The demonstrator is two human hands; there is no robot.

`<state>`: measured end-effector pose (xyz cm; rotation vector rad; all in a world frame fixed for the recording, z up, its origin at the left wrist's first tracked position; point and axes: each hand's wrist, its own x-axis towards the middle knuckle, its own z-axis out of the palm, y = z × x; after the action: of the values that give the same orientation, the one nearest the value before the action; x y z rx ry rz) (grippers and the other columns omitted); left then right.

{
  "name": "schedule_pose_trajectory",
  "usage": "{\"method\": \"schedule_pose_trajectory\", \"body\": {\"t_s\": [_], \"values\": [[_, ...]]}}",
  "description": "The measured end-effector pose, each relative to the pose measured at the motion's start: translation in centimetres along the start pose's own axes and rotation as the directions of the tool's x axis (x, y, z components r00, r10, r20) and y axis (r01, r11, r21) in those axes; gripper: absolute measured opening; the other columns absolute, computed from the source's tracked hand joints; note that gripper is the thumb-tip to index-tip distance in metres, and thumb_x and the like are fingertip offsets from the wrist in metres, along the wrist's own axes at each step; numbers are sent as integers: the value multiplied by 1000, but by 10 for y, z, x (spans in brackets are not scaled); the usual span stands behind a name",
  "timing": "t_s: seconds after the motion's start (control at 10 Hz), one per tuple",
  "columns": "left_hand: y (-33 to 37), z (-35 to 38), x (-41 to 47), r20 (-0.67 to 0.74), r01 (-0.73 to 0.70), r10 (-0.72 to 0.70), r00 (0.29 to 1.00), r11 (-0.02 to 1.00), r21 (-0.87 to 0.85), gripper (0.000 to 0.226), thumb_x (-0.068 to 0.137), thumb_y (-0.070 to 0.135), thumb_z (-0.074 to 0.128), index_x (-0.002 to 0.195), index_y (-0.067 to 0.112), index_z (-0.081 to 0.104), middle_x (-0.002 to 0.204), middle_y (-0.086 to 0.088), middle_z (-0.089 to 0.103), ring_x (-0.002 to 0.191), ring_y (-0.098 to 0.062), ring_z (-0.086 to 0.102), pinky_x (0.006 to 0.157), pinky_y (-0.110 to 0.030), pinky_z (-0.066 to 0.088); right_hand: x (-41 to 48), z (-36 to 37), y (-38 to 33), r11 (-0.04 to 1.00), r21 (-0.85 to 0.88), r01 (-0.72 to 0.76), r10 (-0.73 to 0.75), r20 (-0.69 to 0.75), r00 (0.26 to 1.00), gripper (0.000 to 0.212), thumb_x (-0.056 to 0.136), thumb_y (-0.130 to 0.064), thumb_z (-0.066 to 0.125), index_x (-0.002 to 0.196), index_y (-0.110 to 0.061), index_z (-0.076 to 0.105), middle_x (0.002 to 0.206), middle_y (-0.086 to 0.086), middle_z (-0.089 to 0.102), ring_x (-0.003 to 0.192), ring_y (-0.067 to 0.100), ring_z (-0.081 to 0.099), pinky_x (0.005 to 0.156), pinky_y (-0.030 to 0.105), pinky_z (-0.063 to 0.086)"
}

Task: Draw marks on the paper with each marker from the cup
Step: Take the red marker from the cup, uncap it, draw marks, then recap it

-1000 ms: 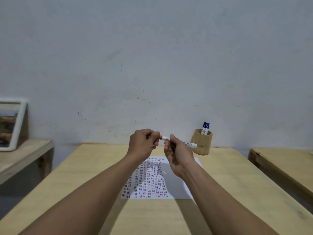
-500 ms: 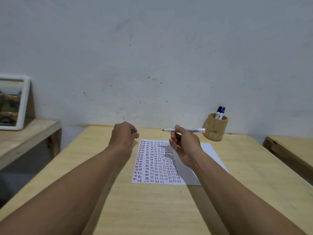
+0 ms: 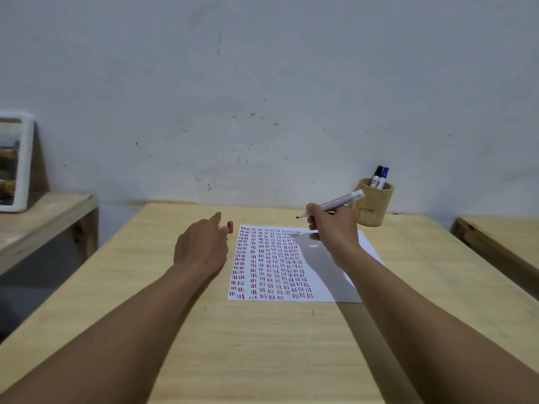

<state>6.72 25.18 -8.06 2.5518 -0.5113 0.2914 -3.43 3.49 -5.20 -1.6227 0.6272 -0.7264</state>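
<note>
My right hand (image 3: 332, 228) holds an uncapped white marker (image 3: 338, 201) above the top edge of the paper (image 3: 366, 249), its red tip pointing left and slightly down. The sheet lies flat on the table (image 3: 262, 345) and is mostly covered with columns of short red, blue and black dashes. My left hand (image 3: 201, 246) hovers low just left of the paper, index finger stretched out, with the small red cap (image 3: 230, 226) pinched at its fingertips right at the table surface. A wooden cup (image 3: 372, 208) behind my right hand holds a black marker (image 3: 377, 174) and a blue marker (image 3: 384, 176).
The table butts against a grey wall. A lower wooden bench (image 3: 43, 220) to the left carries a white-framed picture (image 3: 14, 161). Another wooden table (image 3: 501, 237) stands to the right across a narrow gap.
My left hand has gone forward and down to the paper's top left corner, and the cap now shows at its fingertips. My right hand has turned the marker tip down toward the paper.
</note>
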Motion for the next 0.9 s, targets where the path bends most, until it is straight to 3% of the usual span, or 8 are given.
{"method": "schedule_pose_trajectory", "body": {"t_s": [0.1,0.2,0.3,0.4,0.5,0.7,0.9], "values": [[-9,2,-15,96,22,-28,995,998,63,48,104,33,30,150,23,40,142,-9,57,135,-32,47,109,-48,36,4,-2,9,980,-199,10,-13,-16,1000,29,82,-27,66,96,-2,69,79,13,73,53,18,65,64,42,61],[-14,5,-19,244,-14,-37,969,978,206,54,104,41,19,156,34,26,164,-11,27,153,-32,14,121,-56,9,7,-2,14,961,-274,42,-45,-6,999,28,82,-26,65,89,0,71,77,15,75,54,22,65,65,48,61],[-15,7,-18,306,-40,-40,951,967,251,55,103,45,15,158,38,17,168,-11,9,155,-33,2,122,-57,0,14,-1,17,947,-316,52,-55,0,998,33,77,-30,65,81,2,72,78,18,75,58,25,63,65,51,59],[-16,7,-18,317,-48,-38,948,964,260,56,102,47,12,158,40,12,169,-10,5,155,-32,-1,122,-57,-1,19,-1,22,947,-318,38,-42,-6,999,34,76,-33,64,84,-1,72,80,15,75,64,26,66,63,44,58],[-18,8,-18,314,-52,-34,949,964,262,57,102,47,11,158,41,11,169,-10,4,155,-32,-2,122,-56,-2,22,-1,32,944,-327,32,-35,-4,999,31,83,-30,66,84,0,72,81,12,76,72,25,69,55,29,47],[-19,10,-18,309,-48,-39,950,962,270,57,101,49,11,157,42,11,169,-10,4,155,-31,-1,122,-56,-2,27,0,39,945,-324,50,-50,10,999,30,84,-27,68,77,1,74,71,10,76,70,24,72,65,34,54],[-17,9,-19,313,-44,-42,949,964,263,57,101,49,11,158,42,11,169,-9,4,155,-31,-2,123,-56,-3,28,0,42,944,-324,67,-66,14,998,31,85,-27,69,77,2,73,69,9,74,69,24,71,64,31,52]]}}
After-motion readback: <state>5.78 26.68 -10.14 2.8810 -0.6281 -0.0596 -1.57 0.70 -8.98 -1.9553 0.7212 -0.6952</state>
